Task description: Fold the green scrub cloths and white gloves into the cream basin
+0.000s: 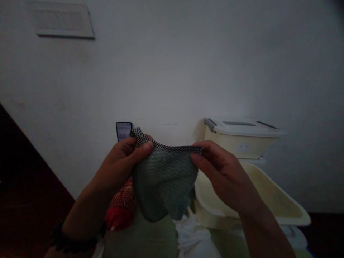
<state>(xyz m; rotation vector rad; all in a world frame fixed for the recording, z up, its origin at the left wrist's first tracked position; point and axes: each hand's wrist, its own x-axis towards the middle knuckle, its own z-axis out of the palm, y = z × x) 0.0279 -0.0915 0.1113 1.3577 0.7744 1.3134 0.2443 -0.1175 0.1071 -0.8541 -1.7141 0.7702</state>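
A grey-green textured cloth (166, 172) with a black-and-white checked edge hangs in front of me, held up between both hands. My left hand (119, 165) pinches its upper left part, with the thumb over the checked trim. At the upper right corner, my right hand (223, 172) grips the same edge between thumb and fingers. The lower part of the cloth hangs loose in folds, above the green surface. A dark beaded band circles my left wrist.
Behind my left hand are an upright phone (124, 131) and a red patterned bundle (120, 218). White fabric (195, 236) lies below the cloth. On the right are an open cream bin (271, 190) and a lidded box (242, 141) against the white wall (166, 64).
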